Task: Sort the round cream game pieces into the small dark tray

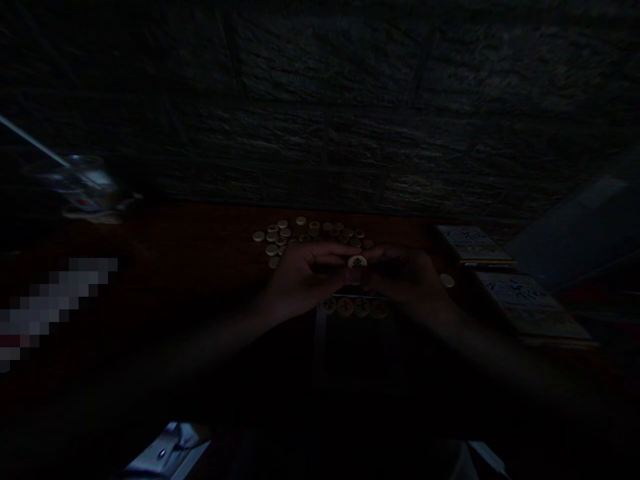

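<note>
In dim light, my left hand (305, 277) and my right hand (413, 277) meet in front of me with fingers bent inward. Between their fingertips is a round, pale Chinese chess piece (357, 263) with a dark character on its face. Just below the hands, several chess pieces (345, 307) stand in a row, their characters facing me, at the top of a dark rectangular frame (319, 347). Beyond my fingers lies a loose scatter of more pieces (285, 233), partly hidden by my left hand. One single piece (447, 281) rests to the right of my right hand.
Two flat boxes or books (470, 245) with dark script lie at the right of the dark reddish table (200, 247). A clear plastic-looking container (93, 187) is at the far left. A rough block wall (320, 133) rises behind the table. A blurred-out pale patch (60, 300) covers the left.
</note>
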Demonstrator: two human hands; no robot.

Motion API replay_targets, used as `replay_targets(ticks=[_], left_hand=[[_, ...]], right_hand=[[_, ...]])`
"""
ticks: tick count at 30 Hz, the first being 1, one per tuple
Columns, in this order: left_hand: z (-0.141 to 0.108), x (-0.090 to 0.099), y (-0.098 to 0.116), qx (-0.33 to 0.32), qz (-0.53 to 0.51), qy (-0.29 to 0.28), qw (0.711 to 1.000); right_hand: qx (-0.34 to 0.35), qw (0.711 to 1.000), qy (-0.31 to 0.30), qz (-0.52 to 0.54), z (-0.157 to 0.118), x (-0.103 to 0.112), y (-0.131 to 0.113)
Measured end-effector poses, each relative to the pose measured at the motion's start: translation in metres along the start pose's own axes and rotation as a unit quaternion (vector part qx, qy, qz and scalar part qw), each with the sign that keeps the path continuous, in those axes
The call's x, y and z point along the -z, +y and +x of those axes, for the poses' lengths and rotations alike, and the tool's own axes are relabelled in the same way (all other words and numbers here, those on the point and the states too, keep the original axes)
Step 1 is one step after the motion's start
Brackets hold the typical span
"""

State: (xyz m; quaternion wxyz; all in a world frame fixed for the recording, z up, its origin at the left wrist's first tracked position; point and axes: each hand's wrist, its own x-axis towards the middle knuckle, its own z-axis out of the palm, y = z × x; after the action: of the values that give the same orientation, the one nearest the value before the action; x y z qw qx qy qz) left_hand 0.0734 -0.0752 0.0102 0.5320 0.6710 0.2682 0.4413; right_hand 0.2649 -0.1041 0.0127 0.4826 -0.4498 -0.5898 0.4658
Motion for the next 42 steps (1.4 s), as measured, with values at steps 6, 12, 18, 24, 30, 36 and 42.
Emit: replay_targets(ticks=[6, 12, 18, 24, 30, 36, 42], left_hand=[[-0.0024, -0.0004, -0.0043, -0.008, 0.033, -0.019, 0.999], [-0.003, -0.0005, -0.0068, -0.009, 0.026, -0.013, 1.0], [-0.0022, -0.002, -0.0025, -0.009, 0.015, 0.0, 1.0], [-0.0013, -0.0021, -0.0015, 0.035, -0.067, 0.014, 0.997], [-0.0001, -0.0012, -0.0029, 0.034, -0.063, 0.023, 0.997], [0.0013, -0.0013, 0.0003, 0.031, -0.07, 0.035, 0.996], [0.0013, -0.0015, 0.0009, 0.03, -0.061, 0.03, 0.997]], right_hand=[[0.004, 1.0, 0.003, -0.021, 0.0004, 0.0004, -0.0007], [0.0, 1.0, 0.006, -0.018, -0.0013, -0.0013, -0.0047], [0.007, 0.999, 0.014, -0.045, -0.0022, -0.0009, -0.0043], [0.014, 0.998, 0.012, -0.056, -0.003, -0.0005, -0.0058], [0.035, 0.999, 0.02, -0.014, -0.0009, -0.0014, -0.0036], [0.021, 0.999, 0.038, -0.017, -0.0035, -0.0032, -0.0063], [0.027, 0.999, 0.034, 0.013, -0.0043, -0.0029, -0.0067]])
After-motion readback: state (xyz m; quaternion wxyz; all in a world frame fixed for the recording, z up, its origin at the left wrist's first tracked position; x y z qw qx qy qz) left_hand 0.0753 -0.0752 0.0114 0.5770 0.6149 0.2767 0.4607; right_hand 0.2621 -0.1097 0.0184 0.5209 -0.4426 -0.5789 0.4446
